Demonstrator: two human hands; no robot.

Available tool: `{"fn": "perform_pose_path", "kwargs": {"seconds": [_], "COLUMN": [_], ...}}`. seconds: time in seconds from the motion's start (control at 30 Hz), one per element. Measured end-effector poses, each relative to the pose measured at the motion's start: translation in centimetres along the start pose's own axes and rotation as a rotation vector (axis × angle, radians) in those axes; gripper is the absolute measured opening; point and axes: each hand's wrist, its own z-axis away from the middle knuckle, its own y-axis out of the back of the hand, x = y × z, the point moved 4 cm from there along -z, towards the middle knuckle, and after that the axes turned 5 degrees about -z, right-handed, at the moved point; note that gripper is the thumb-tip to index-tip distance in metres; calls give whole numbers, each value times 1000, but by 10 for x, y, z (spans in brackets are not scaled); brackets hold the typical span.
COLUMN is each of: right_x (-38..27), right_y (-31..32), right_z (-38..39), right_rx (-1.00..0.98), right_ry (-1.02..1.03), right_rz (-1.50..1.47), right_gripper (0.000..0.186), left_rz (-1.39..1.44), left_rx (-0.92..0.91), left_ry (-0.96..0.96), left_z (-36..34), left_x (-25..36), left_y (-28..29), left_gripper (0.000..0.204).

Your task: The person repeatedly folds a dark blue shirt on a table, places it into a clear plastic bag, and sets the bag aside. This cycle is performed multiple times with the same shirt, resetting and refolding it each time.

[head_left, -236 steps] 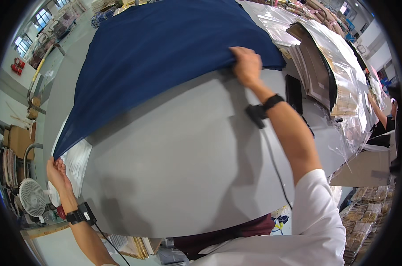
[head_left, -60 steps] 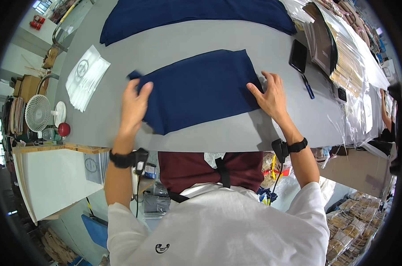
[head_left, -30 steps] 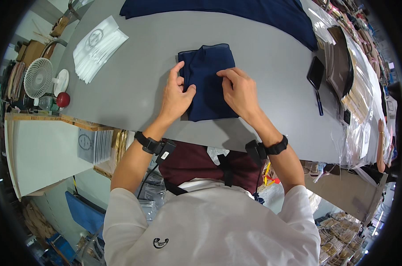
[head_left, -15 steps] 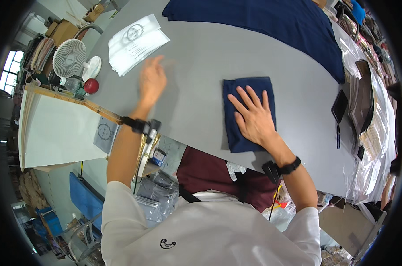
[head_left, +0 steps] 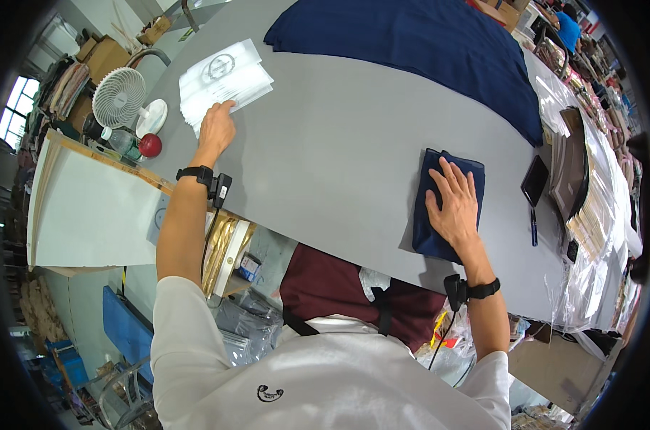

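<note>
My left hand (head_left: 217,130) is at the near edge of a fanned stack of white printed plastic bags (head_left: 221,79). Its fingers are bent and pressed together on that edge; how much they pinch is partly hidden. On the right, my right hand (head_left: 454,208) lies flat over a folded navy cloth (head_left: 427,218), fingers a little apart, palm down. The folded cloth sits near the table's front edge, slightly tilted. A large spread of navy fabric (head_left: 411,43) covers the far side of the grey table (head_left: 325,143).
At left stand a white fan (head_left: 119,98), a clear bottle (head_left: 123,142) and a red round object (head_left: 150,145). At right lie a black phone (head_left: 535,181), a pen (head_left: 533,228) and clear plastic packaging (head_left: 597,251). A white board (head_left: 88,204) adjoins the table's left side.
My left hand has moved from above the table onto the bag stack, its fingers closing at the edge. Under my right hand, the folded navy cloth has slid right.
</note>
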Motion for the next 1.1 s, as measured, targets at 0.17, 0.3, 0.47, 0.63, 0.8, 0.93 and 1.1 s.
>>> {"fn": "perform_pose_path", "kwargs": {"seconds": [0.17, 0.3, 0.47, 0.63, 0.8, 0.93, 1.1], "right_x": [-39, -73, -124, -154, -114, -2, 45], "right_y": [7, 0, -56, -98, -48, 19, -20], "right_z": [5, 2, -25, -37, -33, -12, 5], "right_rx": [180, 117, -21, -46, 37, 277, -136], "right_ry": [147, 180, 227, 267, 356, 204, 129], "right_rz": [-212, -384, -633, -502, -315, -318, -28], "right_gripper": [28, 26, 22, 15, 11, 6, 58], "left_rz": [-57, 150, 376, 524, 292, 251, 505], "left_rx": [36, 5, -160, -191, -103, -117, -240], "left_ry": [154, -200, -465, -288, -322, -261, -388], "left_z": [18, 61, 147, 160, 150, 163, 195], "left_x": [-1, 76, 181, 188, 151, 150, 260], "left_y": [4, 24, 40, 41, 45, 48, 37], "left_gripper": [34, 30, 25, 21, 19, 17, 60]}}
